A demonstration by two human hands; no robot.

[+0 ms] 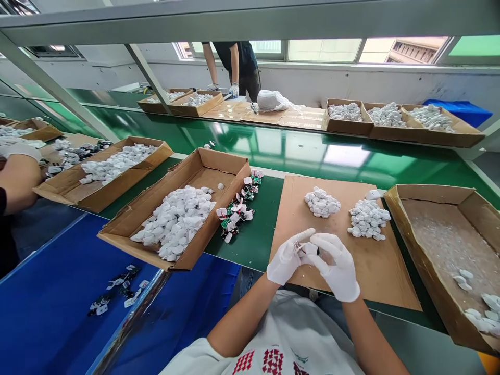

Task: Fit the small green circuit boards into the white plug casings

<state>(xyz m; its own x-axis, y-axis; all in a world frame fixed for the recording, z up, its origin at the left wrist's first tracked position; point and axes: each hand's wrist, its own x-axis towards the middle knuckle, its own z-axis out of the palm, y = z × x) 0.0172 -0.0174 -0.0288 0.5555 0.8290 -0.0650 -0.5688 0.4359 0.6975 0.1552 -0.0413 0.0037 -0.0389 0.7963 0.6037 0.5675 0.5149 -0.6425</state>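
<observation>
Both hands wear white gloves and meet above a cardboard sheet. My left hand is closed on a small white plastic piece, with thumb and fingers around its left side. From the other side, my right hand pinches the same piece; a dark bit shows by its fingertips. Whether this is one part or two pressed together I cannot tell. Beyond the hands lie two heaps of small white pieces, a left heap and a right heap.
An open carton of white pieces stands left, with green circuit boards beside it. Another carton at right holds several white pieces. More boards lie on a blue surface. A co-worker stands across the green conveyor; another person's arm is far left.
</observation>
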